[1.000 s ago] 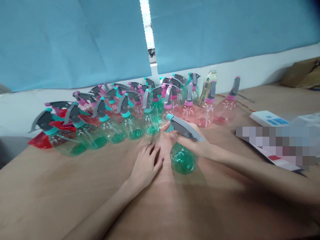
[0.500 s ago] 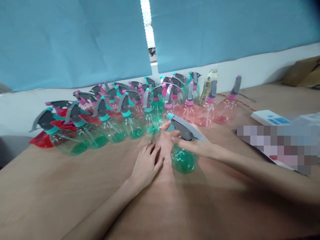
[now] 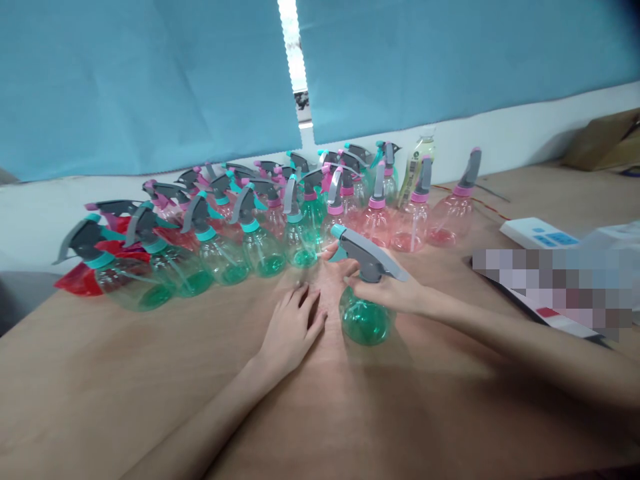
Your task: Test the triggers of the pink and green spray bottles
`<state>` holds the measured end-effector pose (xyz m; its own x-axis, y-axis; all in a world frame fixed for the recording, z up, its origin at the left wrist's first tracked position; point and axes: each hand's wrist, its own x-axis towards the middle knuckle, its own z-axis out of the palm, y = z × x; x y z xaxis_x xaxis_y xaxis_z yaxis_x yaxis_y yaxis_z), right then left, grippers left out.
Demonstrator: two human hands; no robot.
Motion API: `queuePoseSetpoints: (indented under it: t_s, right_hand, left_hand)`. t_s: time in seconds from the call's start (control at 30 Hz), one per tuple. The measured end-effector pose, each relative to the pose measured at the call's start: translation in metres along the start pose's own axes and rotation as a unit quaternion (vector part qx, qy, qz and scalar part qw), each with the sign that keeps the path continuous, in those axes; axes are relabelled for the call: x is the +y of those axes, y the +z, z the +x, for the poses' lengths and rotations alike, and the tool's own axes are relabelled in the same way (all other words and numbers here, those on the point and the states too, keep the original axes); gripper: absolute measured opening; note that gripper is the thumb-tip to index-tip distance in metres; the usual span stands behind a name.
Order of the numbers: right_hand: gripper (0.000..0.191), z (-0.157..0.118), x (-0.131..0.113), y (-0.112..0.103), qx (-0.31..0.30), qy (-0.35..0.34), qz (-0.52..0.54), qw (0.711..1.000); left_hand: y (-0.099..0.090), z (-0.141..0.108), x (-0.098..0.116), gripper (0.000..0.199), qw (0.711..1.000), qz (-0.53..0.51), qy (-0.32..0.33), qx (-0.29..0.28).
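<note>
A green spray bottle [image 3: 368, 321] with a grey and turquoise trigger head stands on the wooden table, tilted slightly. My right hand [image 3: 385, 291] is closed around its neck, just under the spray head. Part of the right fingers is hidden behind the bottle. My left hand [image 3: 293, 328] lies on the table to the left of this bottle, its fingers loosely spread and nothing in them. Beyond both hands, rows of other spray bottles stand close together, among them a green one [image 3: 270, 265] and a pink one [image 3: 376, 223].
Red plastic packaging [image 3: 80, 279] lies by the leftmost bottles. A labelled drink bottle [image 3: 416, 163] stands behind the pink ones. To the right are a white device [image 3: 537, 233], a thin cable [image 3: 493, 211] and a cardboard box [image 3: 603, 143]. Blue cloth [image 3: 150, 80] hangs behind.
Both hands and the held spray bottle stay practically where they were. The whole view has shifted very slightly.
</note>
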<state>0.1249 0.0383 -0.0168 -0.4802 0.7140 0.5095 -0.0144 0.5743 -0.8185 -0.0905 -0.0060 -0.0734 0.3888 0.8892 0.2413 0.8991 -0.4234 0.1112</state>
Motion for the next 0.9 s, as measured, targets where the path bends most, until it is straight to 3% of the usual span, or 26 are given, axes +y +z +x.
queuePoseSetpoints:
  t_s: [0.27, 0.5, 0.9]
  right_hand:
    - [0.034, 0.0002, -0.0043, 0.0016, 0.021, -0.009, 0.001, 1.000]
    - [0.047, 0.0015, -0.0042, 0.0017, 0.016, -0.004, 0.003, 1.000]
    - [0.034, 0.0018, -0.0040, 0.0026, 0.039, -0.019, -0.001, 0.999]
  left_hand:
    - [0.0006, -0.0002, -0.0009, 0.039, 1.000, 0.005, 0.001, 0.000]
    - [-0.0007, -0.0005, -0.0004, 0.040, 1.000, 0.000, -0.004, -0.009]
    - [0.0024, -0.0012, -0.0021, 0.039, 1.000, -0.005, -0.001, 0.003]
